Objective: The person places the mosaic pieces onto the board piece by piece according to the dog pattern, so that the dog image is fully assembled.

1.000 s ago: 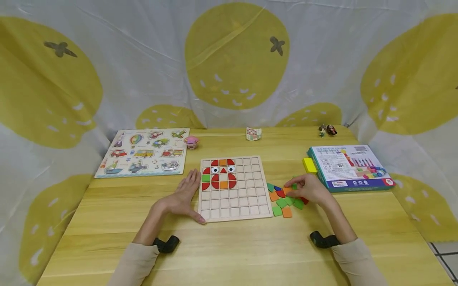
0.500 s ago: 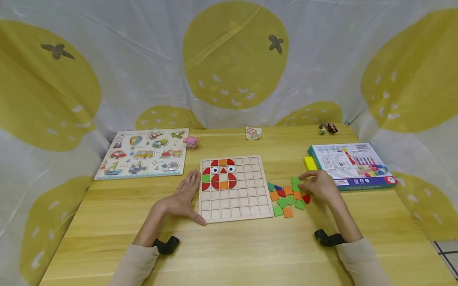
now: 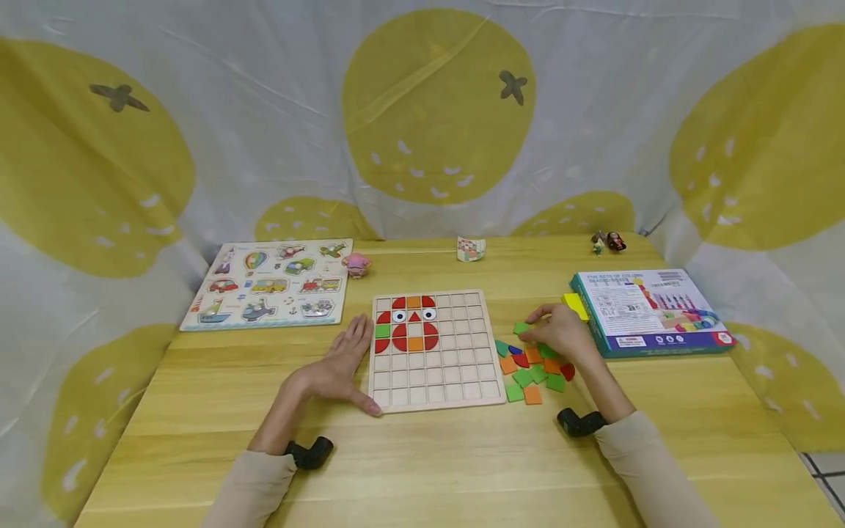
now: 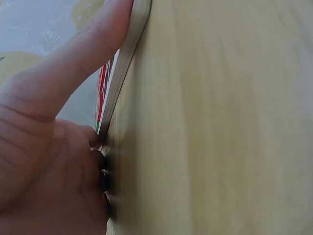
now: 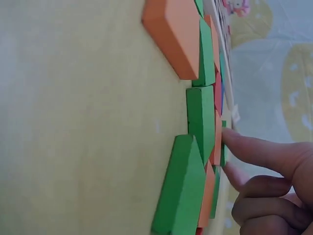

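Observation:
A wooden grid board lies on the table with an owl-like pattern of red, orange, green and eye tiles in its upper left. My left hand rests along the board's left edge, thumb at the near corner and fingers spread; the thumb presses the rim in the left wrist view. Right of the board is a loose pile of tiles, green, orange, red and blue. At the pile's far side my right hand pinches a green square tile between thumb and fingertip. Its other fingers are curled in the right wrist view.
A vehicle puzzle board lies at the back left beside a pink figurine. A small patterned card sits at the back. A boxed set, a yellow block and small figurines are on the right.
My right hand has moved from over the pile to its far side, then left, bringing a green square tile away from the others. The left hand stays at the board's edge.

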Demonstrator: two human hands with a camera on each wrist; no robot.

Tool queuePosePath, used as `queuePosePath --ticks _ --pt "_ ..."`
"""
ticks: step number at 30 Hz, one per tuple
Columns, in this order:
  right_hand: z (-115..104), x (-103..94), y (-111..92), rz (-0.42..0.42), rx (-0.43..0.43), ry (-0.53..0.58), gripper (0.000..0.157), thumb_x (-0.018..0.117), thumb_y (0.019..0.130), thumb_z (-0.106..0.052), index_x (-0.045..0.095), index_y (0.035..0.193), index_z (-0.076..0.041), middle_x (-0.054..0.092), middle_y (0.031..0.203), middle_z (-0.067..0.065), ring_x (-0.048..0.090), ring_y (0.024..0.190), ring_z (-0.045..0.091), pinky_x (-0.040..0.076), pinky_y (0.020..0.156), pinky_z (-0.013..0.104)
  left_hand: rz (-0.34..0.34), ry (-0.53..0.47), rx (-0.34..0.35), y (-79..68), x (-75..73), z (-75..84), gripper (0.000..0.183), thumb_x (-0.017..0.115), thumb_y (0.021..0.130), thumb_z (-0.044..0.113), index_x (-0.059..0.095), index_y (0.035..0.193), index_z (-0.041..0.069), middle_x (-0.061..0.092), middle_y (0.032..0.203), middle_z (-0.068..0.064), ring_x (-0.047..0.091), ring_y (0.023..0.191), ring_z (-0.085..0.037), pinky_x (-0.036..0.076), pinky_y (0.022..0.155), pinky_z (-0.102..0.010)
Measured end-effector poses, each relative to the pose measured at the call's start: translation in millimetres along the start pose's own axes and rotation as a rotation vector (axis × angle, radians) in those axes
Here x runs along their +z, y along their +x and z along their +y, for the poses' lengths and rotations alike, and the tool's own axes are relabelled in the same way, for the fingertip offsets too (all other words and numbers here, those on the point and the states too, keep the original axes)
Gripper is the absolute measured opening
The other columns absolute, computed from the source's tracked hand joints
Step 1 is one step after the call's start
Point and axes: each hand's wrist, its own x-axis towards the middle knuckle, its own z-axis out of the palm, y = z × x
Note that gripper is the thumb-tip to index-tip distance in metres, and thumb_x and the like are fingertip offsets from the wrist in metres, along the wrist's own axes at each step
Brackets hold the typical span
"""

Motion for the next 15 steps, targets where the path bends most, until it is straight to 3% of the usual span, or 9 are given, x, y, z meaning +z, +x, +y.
queuePosePath --ticks 4,8,11,15 --pt "5.3 -4.0 -0.7 0.008 -0.044 -0.009 0.032 0.078 0.081 -0.025 0.069 0.105 -0.005 0.049 0.062 0.001 0.043 0.056 0.017 0.035 0.050 0.025 0.003 -0.013 0.004 0.3 -0.9 2.8 0.149 0.085 0.056 0.061 -0.013 0.153 0.005 -0.021 0.160 -0.019 -0.019 0.149 -0.036 -0.001 0.122 -0.056" --pt "-2.3 0.3 -5.3 0.006 -0.158 0.007 0.027 0.076 0.083 -0.023 0.070 0.103 -0.005 0.036 0.056 -0.003 0.034 0.049 0.013 0.030 0.044 0.023 0.000 -0.015 -0.006 -2.3 -2.4 2.8 0.149 0.086 0.056 0.059 -0.013 0.153 0.004 -0.021 0.160 -0.020 -0.019 0.149 -0.037 -0.001 0.121 -0.057" --pt "-28.1 18.2 -12.1 -0.039 -0.216 0.070 0.023 0.077 0.082 -0.023 0.073 0.100 -0.010 0.035 0.056 -0.002 0.030 0.046 0.013 0.028 0.042 0.023 0.001 -0.008 -0.007 -3.5 -2.5 1.7 0.149 0.086 0.057 0.059 -0.013 0.153 0.003 -0.020 0.159 -0.021 -0.018 0.148 -0.038 -0.001 0.121 -0.058" --pt "-70.9 57.6 -20.5 -0.129 -0.254 0.098 0.021 0.083 0.074 -0.023 0.075 0.092 -0.015 0.036 0.054 -0.001 0.029 0.048 0.014 0.025 0.045 0.023 0.003 0.004 0.001 -3.9 -1.6 1.0 0.148 0.084 0.058 0.061 -0.013 0.152 0.002 -0.021 0.159 -0.021 -0.019 0.148 -0.038 -0.001 0.121 -0.057"
